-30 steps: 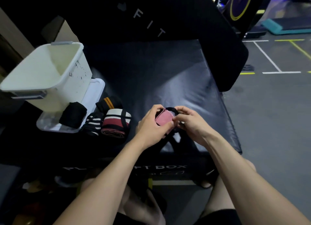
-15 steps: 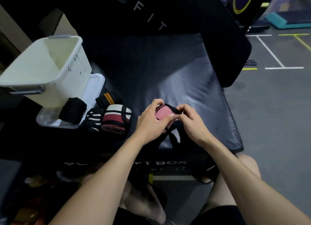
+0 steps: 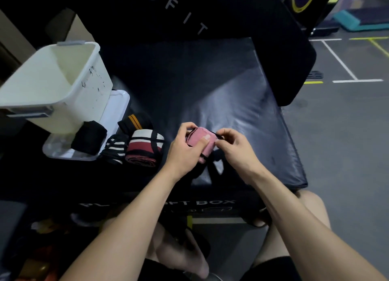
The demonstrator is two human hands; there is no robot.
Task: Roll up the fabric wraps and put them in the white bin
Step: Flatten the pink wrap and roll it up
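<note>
My left hand grips a rolled pink wrap just above the black padded box, thumb pressed on its face. My right hand pinches a thin black cord at the roll's right edge; the cord runs across the pink roll. The white bin stands tilted at the left on its white lid, and looks empty inside. Rolled wraps lie beside it: a black one, a black-and-white striped one, a red, white and black one, and a black one with orange stripes.
A black padded panel with white letters leans behind the box. Grey gym floor with white and yellow lines lies to the right. My knees and a bare foot sit below the box's front edge.
Both hands stayed on the pink roll. The right hand has drawn the black cord further across it, and more of the pink face shows under the left thumb. The camera dipped slightly.
</note>
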